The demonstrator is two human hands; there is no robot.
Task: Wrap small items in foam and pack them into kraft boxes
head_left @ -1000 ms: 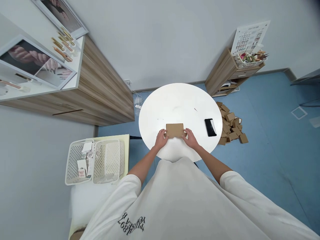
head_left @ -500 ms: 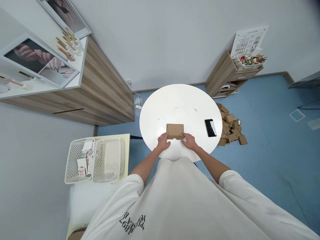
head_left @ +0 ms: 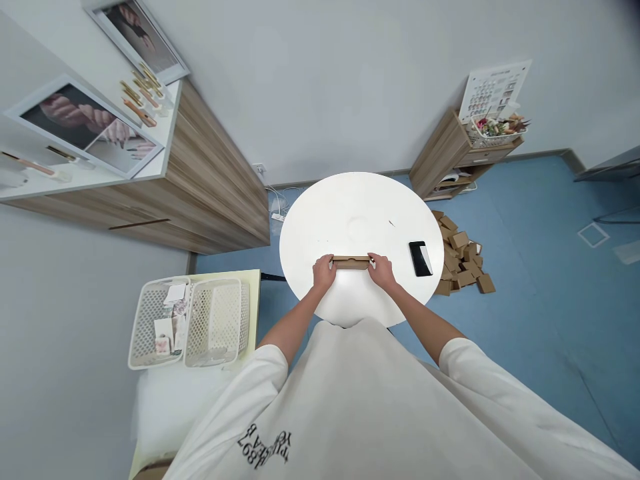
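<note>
Gripping opposite ends of a cardboard box (head_left: 351, 264), the left hand (head_left: 324, 272) and right hand (head_left: 383, 271) should press evenly, sparing its thin walls. It's over the desk's (head_left: 345, 207) near half; rightward lie a phone (head_left: 417, 259) and, farther, piled boxes (head_left: 469, 253).

Just below the frame's centre, the bare left hand (head_left: 324, 272) and the bare right hand (head_left: 382, 270) face each other at nearly equal height, a little apart. On each, the fingers (head_left: 327, 258) bend forward and inward in a grasp, the thumb (head_left: 371, 268) on the near side. The bare left forearm (head_left: 295, 321) slants up from lower left, the bare right forearm (head_left: 425, 321) from lower right, mirroring it. Both arms reach forward, their upper parts inside short, loose white fabric sleeves (head_left: 467, 363).
</note>
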